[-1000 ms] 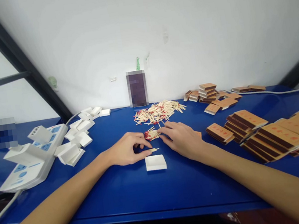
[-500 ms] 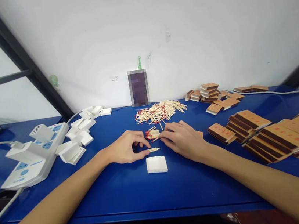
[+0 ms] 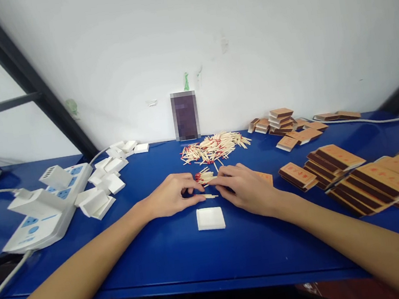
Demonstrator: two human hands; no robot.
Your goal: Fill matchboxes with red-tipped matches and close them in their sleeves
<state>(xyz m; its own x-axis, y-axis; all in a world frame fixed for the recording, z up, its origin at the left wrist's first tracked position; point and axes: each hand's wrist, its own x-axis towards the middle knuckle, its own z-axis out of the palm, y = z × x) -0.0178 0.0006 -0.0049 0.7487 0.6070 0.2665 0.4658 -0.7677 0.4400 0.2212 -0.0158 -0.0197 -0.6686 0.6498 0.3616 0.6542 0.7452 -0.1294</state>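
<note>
My left hand [image 3: 174,195] has its thumb and fingers curled, with a few matchsticks [image 3: 211,196] sticking out to the right from the thumb tip. Between my hands lies a small bunch of red-headed matches [image 3: 203,175] on the blue table. My right hand [image 3: 243,185] is closed at the right side of this bunch, its fingertips on the plain ends of matches; the thumb is partly hidden. Nearer to me sits a white inner matchbox tray [image 3: 210,218], apart from both hands. A larger heap of loose matches [image 3: 217,147] lies beyond the bunch.
White matchbox trays [image 3: 104,175] are scattered at the left beside a power strip [image 3: 50,210] with plugged-in chargers. Orange-brown matchbox sleeves [image 3: 370,177] lie stacked at the right, with more sleeves [image 3: 281,123] behind. One sleeve [image 3: 265,178] is partly behind my right hand.
My left fingertips have moved slightly right and up with the matchsticks, closer to my right hand. My right hand stays at the small bunch. The view has shifted slightly.
</note>
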